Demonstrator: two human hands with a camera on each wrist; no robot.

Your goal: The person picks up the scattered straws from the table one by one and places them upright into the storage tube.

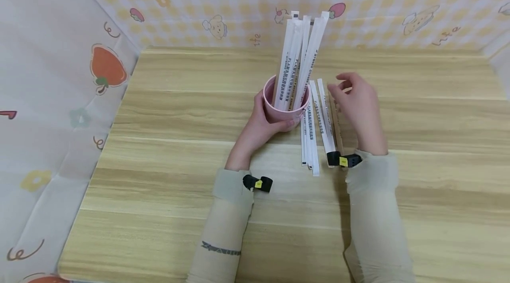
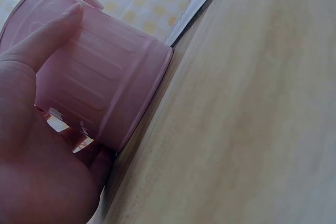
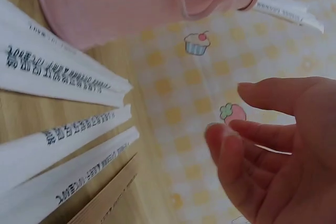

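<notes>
Head view: left hand (image 1: 260,125) wrapped its fingers round the ribbed pink cup (image 1: 284,105), thumb (image 2: 55,32) lying along the smooth wall. Right hand (image 1: 358,106) hovered loosely open, fingers (image 3: 247,145) relaxed and empty, just above the loose wrapped straws (image 1: 320,125). These lay flat on the wooden table (image 1: 418,176), long axes running front to back. More paper-wrapped straws (image 1: 299,52) stood upright in the cup, leaning slightly. Dark print ran lengthwise on the wrappers, too small to read.
</notes>
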